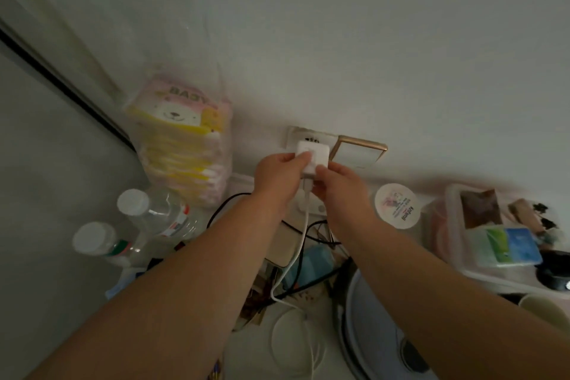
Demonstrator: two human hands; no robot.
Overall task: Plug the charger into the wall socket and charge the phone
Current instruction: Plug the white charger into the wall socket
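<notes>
Both bare forearms fill the bottom of my view, reaching up to the wall. Small white square charger block point(311, 155) sits right against the white wall socket plate point(308, 140), so close I can't tell if the prongs are seated. It's plain glossy plastic with rounded corners, and a thin white cable point(303, 234) drops from its lower edge down into the clutter on the desk. My left hand point(277, 174) has fingers curled closed around the block's left side. My right hand point(337, 183) pinches the lower right corner, fingers narrow, near where the cable leaves. Just beside the socket is a gold-rimmed wall switch plate point(359, 153). I can't pick out the phone in this dim light.
</notes>
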